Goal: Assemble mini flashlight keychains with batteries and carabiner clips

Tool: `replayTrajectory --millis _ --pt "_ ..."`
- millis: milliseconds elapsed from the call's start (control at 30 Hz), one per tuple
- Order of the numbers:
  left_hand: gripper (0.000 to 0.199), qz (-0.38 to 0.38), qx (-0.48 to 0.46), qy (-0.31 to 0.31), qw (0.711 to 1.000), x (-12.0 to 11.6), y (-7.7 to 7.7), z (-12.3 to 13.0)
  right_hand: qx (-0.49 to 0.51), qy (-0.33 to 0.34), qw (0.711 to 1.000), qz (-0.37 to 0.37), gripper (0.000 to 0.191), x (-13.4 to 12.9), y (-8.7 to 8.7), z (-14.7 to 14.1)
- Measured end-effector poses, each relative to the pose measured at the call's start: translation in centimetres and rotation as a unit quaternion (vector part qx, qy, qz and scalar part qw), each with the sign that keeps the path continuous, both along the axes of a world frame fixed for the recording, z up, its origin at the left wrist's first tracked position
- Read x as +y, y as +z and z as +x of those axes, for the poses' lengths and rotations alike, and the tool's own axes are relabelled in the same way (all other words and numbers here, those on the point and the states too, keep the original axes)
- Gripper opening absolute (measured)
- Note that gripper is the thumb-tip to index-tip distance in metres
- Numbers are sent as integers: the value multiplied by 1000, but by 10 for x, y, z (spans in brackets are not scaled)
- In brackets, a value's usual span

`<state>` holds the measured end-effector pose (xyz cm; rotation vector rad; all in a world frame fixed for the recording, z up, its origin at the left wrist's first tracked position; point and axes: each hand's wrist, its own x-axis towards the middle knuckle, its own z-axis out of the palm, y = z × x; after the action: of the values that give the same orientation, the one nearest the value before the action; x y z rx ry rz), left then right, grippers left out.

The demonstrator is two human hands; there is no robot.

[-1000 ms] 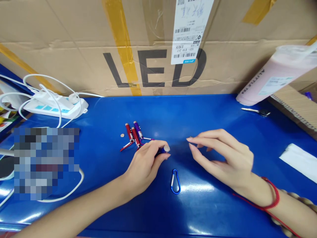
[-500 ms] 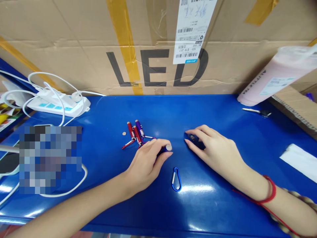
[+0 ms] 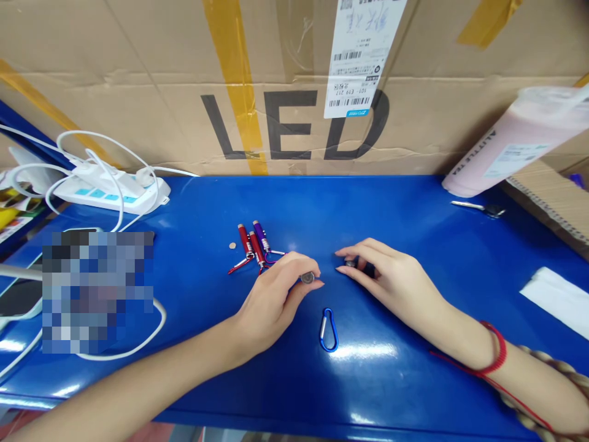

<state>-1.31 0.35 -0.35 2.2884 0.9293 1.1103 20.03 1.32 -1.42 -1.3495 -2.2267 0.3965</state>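
Note:
My left hand point(image 3: 280, 301) is closed around a small tube point(image 3: 307, 278), whose round dark end faces right. Opposite it, a short gap away, my right hand point(image 3: 391, 270) pinches a small dark round piece point(image 3: 351, 264) between thumb and fingers. A blue carabiner point(image 3: 328, 330) lies on the table below the gap. Beyond my left hand lie two red small torches point(image 3: 245, 239) and a purple one point(image 3: 260, 234), with clips at their near ends. A small round disc point(image 3: 232, 245) sits left of them.
A cardboard box point(image 3: 175, 92) stands along the back of the blue table point(image 3: 207, 202). At left are a power strip point(image 3: 105, 196), white cables and a blurred patch. A pink drink cup point(image 3: 501, 147), a key point(image 3: 478, 207) and white paper point(image 3: 556, 301) are at right.
My right hand has moved slightly left with the dark piece. The tube end in my left hand now looks dark instead of pale. The view has shifted slightly.

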Motion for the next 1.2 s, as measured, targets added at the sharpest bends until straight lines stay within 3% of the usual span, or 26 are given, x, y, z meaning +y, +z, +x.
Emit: replayTrajectory --millis 200,333,600,833,1200 --pt "9 14 23 -35 999 -1 -1 0 54 16 998 -31 22 3 0 -1" --pt "15 -23 31 -58 998 -3 -3 0 64 16 997 -34 21 4 0 0" --pt "21 -110 -72 -77 988 -8 -8 3 118 41 992 -24 13 5 0 -2" --pt "16 -113 -52 -85 989 -10 -7 2 98 45 994 -22 12 5 2 -3" --pt "10 -61 51 -22 997 -4 0 2 116 16 993 -22 15 2 8 -6"
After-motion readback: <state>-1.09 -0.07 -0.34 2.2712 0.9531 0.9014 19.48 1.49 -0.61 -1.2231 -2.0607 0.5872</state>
